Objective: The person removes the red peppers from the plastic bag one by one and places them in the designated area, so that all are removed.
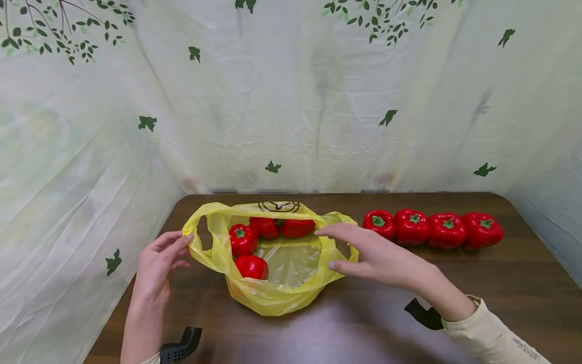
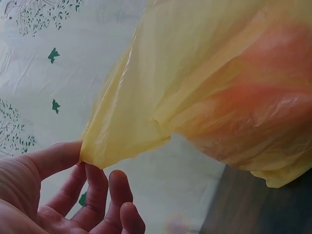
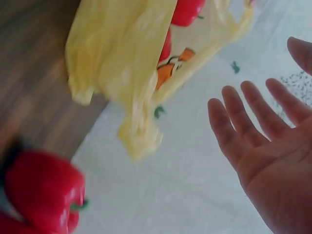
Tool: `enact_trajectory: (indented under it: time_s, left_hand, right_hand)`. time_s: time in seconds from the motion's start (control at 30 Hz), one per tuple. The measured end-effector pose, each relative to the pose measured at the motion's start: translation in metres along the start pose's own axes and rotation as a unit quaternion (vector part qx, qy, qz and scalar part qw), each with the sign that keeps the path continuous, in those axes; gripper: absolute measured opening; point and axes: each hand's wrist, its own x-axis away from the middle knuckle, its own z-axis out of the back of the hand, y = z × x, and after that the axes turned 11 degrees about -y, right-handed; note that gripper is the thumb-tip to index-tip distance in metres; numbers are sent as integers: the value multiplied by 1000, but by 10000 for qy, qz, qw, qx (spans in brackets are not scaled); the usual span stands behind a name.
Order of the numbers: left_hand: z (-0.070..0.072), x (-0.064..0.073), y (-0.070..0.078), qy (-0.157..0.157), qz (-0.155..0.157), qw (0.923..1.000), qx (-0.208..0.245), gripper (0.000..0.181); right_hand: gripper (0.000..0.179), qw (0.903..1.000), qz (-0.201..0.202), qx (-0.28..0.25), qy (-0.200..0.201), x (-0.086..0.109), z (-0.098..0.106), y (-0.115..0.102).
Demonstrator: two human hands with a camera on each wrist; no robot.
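A yellow plastic bag (image 1: pixel 277 298) stands on the table with its mouth spread wide. Inside it lie several red bell peppers (image 1: pixel 243 239), gathered toward the left and back. My left hand (image 1: pixel 156 263) pinches the bag's left handle between thumb and forefinger; in the left wrist view the handle (image 2: pixel 112 141) is drawn taut to those fingertips. Over the bag's right side hovers my right hand (image 1: pixel 386 258), its fingers spread and extended. In the right wrist view the right palm (image 3: pixel 282 161) holds nothing, and the bag's right handle (image 3: pixel 139 136) hangs apart from it.
A row of several red bell peppers (image 1: pixel 447 230) sits on the dark wooden table (image 1: pixel 514 283), right of the bag. Behind and at both sides hangs a pale curtain (image 1: pixel 318 126) printed with leaves. The table's back edge runs just behind the bag.
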Motion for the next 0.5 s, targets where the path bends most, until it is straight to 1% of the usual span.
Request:
enact_trajectory:
  time_s: [0.1, 0.2, 0.37, 0.43, 0.5]
  left_hand:
    - [0, 0, 0, -5, 20, 10000, -24, 18]
    - [1, 0, 0, -7, 40, 10000, -50, 18]
    - [1, 1, 1, -20, -1, 10000, -47, 18]
    - [1, 1, 1, -41, -29, 10000, -26, 17]
    - [0, 1, 1, -55, -48, 10000, 1, 16]
  right_hand:
    - [55, 9999, 18, -110, 16, -12, -8, -2]
    - [53, 9994, -11, -352, 46, -23, -16, -4]
    - [46, 9957, 100, -879, 288, -47, -34, -3]
    - [44, 9935, 66, -1076, 374, -56, -42, -3]
    - [44, 9918, -68, -1207, 406, -64, -51, -3]
